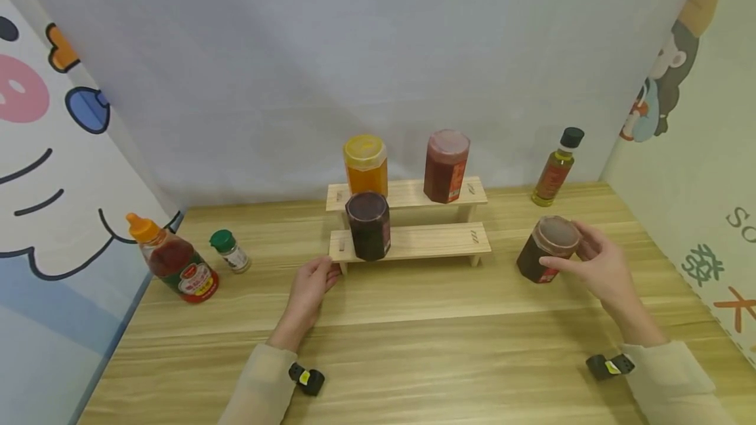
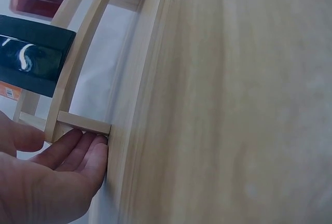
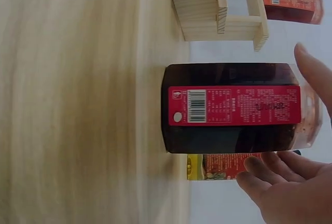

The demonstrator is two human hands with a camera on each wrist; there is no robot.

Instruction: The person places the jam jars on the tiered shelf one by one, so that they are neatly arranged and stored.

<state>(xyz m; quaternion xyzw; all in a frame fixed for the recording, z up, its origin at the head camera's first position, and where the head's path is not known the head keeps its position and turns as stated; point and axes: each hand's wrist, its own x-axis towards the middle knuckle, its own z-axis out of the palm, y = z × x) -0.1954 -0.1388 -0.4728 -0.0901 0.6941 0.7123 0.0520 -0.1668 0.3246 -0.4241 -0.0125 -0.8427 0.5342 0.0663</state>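
A two-tier wooden rack (image 1: 413, 241) stands on the table. My left hand (image 1: 310, 287) grips the left end of its lower tier, thumb by the board and fingers against the leg (image 2: 85, 123). A dark hexagonal jar (image 1: 369, 228) stands on that tier, near the hand. On the upper tier are a yellow-orange jar (image 1: 366, 166) and a red jar (image 1: 447, 169). Right of the rack, another dark jar (image 1: 546, 251) with a red label (image 3: 233, 105) stands on the table. My right hand (image 1: 599, 271) is spread around its upper part, thumb and fingers on opposite sides.
A small oil bottle (image 1: 554, 172) with a dark cap stands behind the right-hand jar. At the left are a red sauce bottle (image 1: 177, 264) with an orange nozzle and a small green-capped shaker (image 1: 231, 253). A pale wall (image 1: 266, 84) rises behind the table.
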